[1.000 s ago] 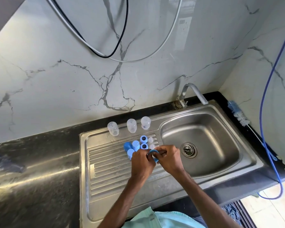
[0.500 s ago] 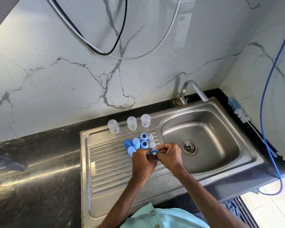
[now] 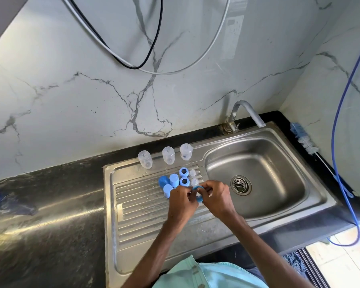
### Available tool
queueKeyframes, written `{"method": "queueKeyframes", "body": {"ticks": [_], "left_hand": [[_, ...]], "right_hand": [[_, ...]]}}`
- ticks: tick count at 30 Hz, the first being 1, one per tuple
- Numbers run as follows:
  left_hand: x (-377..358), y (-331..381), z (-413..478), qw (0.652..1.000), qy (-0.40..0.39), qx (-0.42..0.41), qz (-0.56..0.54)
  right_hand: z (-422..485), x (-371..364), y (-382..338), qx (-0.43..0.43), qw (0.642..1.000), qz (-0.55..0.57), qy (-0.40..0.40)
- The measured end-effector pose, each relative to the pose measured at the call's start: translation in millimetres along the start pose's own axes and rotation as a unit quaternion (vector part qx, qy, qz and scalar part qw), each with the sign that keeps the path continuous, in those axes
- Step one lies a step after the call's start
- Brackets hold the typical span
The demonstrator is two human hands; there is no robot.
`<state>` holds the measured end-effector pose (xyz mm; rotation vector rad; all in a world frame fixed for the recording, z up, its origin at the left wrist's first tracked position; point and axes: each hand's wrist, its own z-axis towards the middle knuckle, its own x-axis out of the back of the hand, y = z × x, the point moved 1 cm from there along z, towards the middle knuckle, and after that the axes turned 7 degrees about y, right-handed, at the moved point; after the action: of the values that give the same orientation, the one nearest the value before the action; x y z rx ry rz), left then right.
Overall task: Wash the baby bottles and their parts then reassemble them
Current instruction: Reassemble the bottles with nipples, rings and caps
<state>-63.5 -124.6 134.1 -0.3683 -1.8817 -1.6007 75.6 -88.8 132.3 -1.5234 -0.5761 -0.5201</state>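
Marble-clad corner, black counter, steel sink (image 3: pixel 283 140) with ribbed drainboard (image 3: pixel 141 206) at nine o'clock of the basin. Three clear bottles (image 3: pixel 168 155) lined along the board's twelve o'clock edge; blue caps (image 3: pixel 174 180), two blue collars (image 3: pixel 184 176) and clear teats (image 3: pixel 194 181) clustered just below. Both hands together at six o'clock of that cluster, over the board's right edge: left hand (image 3: pixel 182 201) and right hand (image 3: pixel 215 199) each pinching a blue ring (image 3: pixel 198 194), apparently with a teat being seated, though too small to confirm. Compared with a second ago, ring turned slightly, fingers shifted round it, hands otherwise in place. Judged: washing seemingly done, reassembly begun, first collar of three under way, bottles not yet capped. Brush (image 3: pixel 303 140) idle at three o'clock
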Motion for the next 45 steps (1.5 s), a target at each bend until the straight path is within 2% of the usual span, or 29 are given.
{"method": "queueKeyframes", "body": {"ticks": [4, 7, 8, 10, 12, 14, 18, 22, 29, 36, 38, 42, 45], "left_hand": [[-3, 4, 0, 0.997, 0.061, -0.008, 0.04], [-3, -3, 5, 0.999, 0.028, 0.017, 0.043], [0, -6, 8, 0.999, 0.003, 0.03, 0.018], [11, -10, 15, 0.99, -0.053, 0.074, -0.106], [24, -12, 19, 0.953, -0.112, 0.124, -0.253], [31, -15, 19, 0.919, -0.148, 0.152, -0.332], [33, -24, 18, 0.886, -0.166, 0.186, -0.39], [32, -22, 16, 0.875, -0.176, 0.2, -0.405], [27, -20, 11, 0.884, -0.145, 0.198, -0.399], [23, -22, 15, 0.878, -0.14, 0.224, -0.4], [23, -20, 17, 0.889, -0.143, 0.208, -0.383], [21, -11, 29, 0.928, -0.123, 0.175, -0.306], [21, -7, 45, 0.956, -0.13, 0.137, -0.223]], "right_hand": [[3, -8, -3, 0.016, 0.999, -0.042, 0.019], [7, -4, -2, -0.007, 0.999, -0.022, -0.027], [10, 0, -2, -0.028, 0.998, 0.018, -0.057], [16, 11, 0, -0.075, 0.979, 0.152, -0.117], [17, 22, -1, -0.088, 0.951, 0.247, -0.166], [15, 26, -3, -0.055, 0.947, 0.259, -0.182], [12, 28, -7, -0.024, 0.968, 0.198, -0.15], [11, 24, -11, -0.025, 0.96, 0.242, -0.135], [8, 14, -18, 0.006, 0.971, 0.229, -0.071], [14, 11, -8, 0.032, 0.968, 0.234, -0.088], [15, 12, -8, 0.004, 0.959, 0.269, -0.091], [13, 12, -9, -0.1, 0.917, 0.358, -0.142], [19, 9, -12, -0.099, 0.919, 0.352, -0.146]]}}
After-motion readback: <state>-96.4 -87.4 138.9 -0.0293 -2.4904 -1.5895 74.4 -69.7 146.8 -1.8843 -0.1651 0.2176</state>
